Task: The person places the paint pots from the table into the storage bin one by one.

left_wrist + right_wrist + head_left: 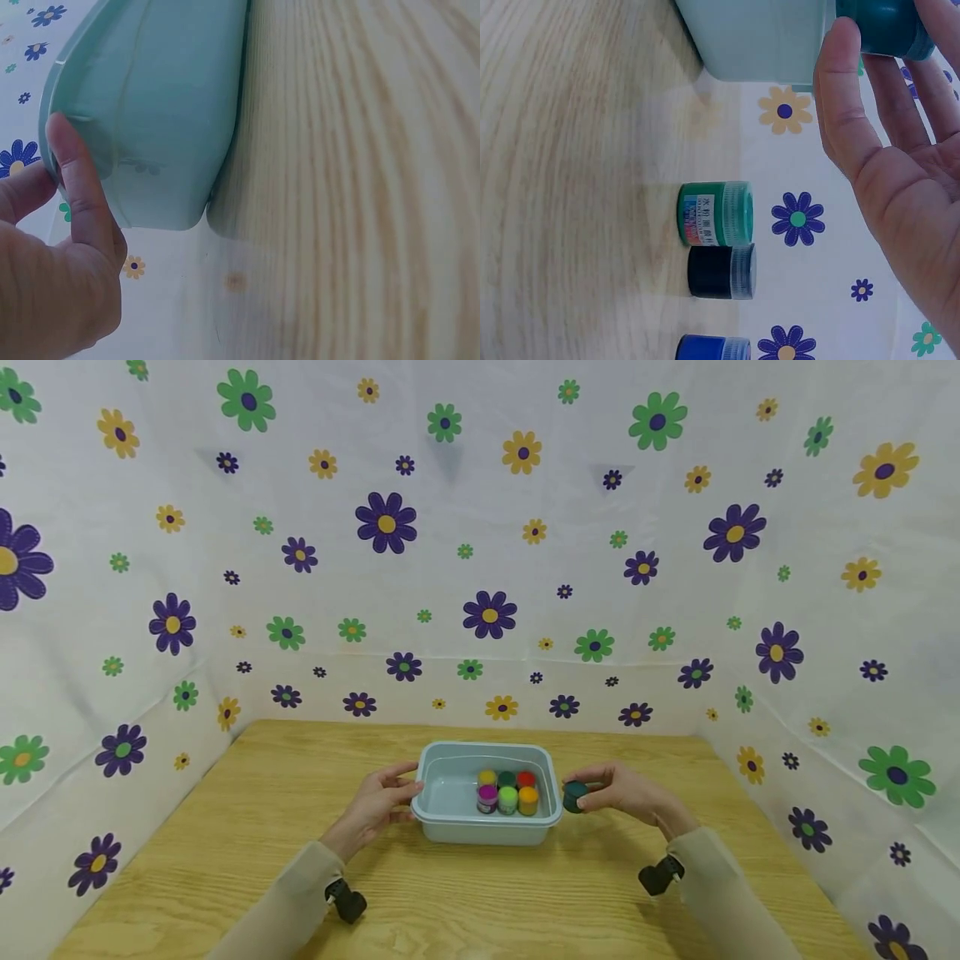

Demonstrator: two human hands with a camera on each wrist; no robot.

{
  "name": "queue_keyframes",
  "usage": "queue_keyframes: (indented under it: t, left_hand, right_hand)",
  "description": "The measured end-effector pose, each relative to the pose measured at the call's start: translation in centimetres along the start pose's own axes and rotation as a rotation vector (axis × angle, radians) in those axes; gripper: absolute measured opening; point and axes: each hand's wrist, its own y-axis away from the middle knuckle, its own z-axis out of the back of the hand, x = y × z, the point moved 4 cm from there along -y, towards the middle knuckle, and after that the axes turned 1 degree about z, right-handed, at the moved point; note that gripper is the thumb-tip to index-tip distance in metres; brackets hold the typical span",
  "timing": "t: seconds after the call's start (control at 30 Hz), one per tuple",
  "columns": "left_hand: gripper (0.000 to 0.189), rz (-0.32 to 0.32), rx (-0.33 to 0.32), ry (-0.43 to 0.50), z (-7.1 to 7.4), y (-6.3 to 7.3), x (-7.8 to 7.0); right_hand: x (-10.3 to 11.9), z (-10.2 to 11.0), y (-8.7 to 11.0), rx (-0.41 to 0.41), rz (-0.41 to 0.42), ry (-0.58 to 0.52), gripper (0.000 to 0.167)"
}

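Head: the left hand [375, 806] pinches the basin's rim at nine o'clock, fingertips partly hidden; the right hand [622, 791], just outside at three, holds a dark teal jar [573, 798], partly covered by fingers. Six jars [507, 801] sit inside toward three, front row masking the back.

Left wrist: the basin [172, 105] runs off at eleven.

Right wrist: the held jar is cropped between one and two; a green jar [715, 214], black jar [712, 271] and cropped blue jar [705, 349] stand toward six.
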Motion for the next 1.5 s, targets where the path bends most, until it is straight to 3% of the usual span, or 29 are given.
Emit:
queue_keyframes:
  t: [0.4, 0.73, 1.13, 1.5]
  left_hand:
    - [0.053, 0.01, -0.006, -0.01, 0.0, 0.0, 0.1]
    - [0.053, 0.009, -0.007, -0.019, -0.1, 0.1, -0.2]
    - [0.052, 0.018, -0.02, -0.028, 0.0, 0.2, -0.1]
    - [0.05, 0.02, -0.023, -0.034, 0.1, 0.2, -0.1]
  right_hand:
    - [1.7, -0.9, -1.4, -0.024, 0.001, -0.006, 0.053]
    - [3.3, -3.0, -3.4, -0.077, 0.007, 0.009, 0.049]
    - [3.7, -6.2, -6.9, -0.103, 0.017, -0.065, 0.054]
    - [5.1, -8.0, -8.2, -0.108, 0.017, -0.028, 0.05]
